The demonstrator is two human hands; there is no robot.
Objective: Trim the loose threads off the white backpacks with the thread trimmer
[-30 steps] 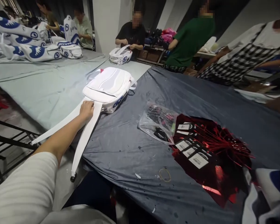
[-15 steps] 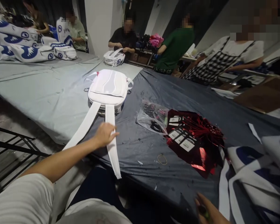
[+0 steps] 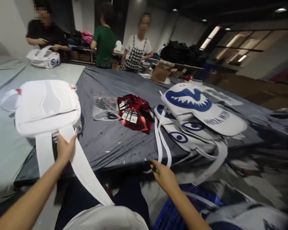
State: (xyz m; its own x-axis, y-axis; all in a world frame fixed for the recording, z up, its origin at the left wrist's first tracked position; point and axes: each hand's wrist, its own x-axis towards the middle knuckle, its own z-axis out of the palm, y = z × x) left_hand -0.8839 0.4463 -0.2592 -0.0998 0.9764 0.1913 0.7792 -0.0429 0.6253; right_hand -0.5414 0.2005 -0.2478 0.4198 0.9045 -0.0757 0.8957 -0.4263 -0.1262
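A white backpack (image 3: 48, 111) lies back side up on the left of the table, its two wide straps hanging over the near edge. My left hand (image 3: 65, 148) is closed round the right-hand strap (image 3: 86, 169), close to the bag's lower edge. Near the table's front edge, my right hand (image 3: 164, 175) is closed on a small green and black object (image 3: 155, 170), mostly hidden by the fingers. Just beyond that hand, thin white straps (image 3: 158, 140) hang from stacked white backpacks (image 3: 189, 111) with blue shark-mouth and eye prints.
Red shiny packets with tags (image 3: 135, 115) and a clear plastic bag (image 3: 105, 108) lie mid-table. Another white bag (image 3: 44, 59) is at the far left, by a person in black. Two more people stand behind the table. A blue container (image 3: 168, 207) is low at right.
The view has swung right, bringing the stacked backpacks fully into sight. My left hand is now nearer the bag's end of the strap. My right hand shows more fully, at the table edge.
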